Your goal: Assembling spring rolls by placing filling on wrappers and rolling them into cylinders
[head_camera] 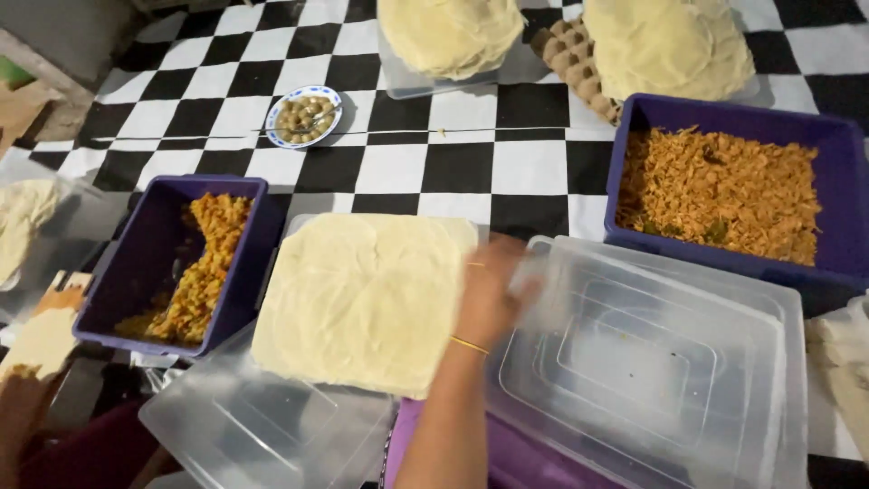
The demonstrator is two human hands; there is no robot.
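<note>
At the far left edge, a hand (20, 407) is seen low in the frame beneath a small pale piece of flatbread (43, 340); whether this hand is the person's own left hand, and whether it is open or closed, cannot be told. Just to its right, a deep purple plastic tub (145, 263) partly filled with orange-yellow shredded filling (204, 267) is set on the black-and-white chequered tablecloth (453, 163). Behind it, a small blue-rimmed dish of round brown balls (303, 116) is placed. In the middle, a large square stack of thin cream flatbreads (362, 299) is laid on a clear plastic lid (253, 435). The right hand (489, 290), blurred and worn with a thin gold bangle, is held at the right edge of that stack, beside the rim of a clear rectangular plastic lid (652, 362); its grip cannot be told. Farther right, a second purple tub (842, 181) of orange shredded filling (720, 195) is seen, and two round piles of flatbread (448, 36) are stacked behind, well apart from the hand.
</note>
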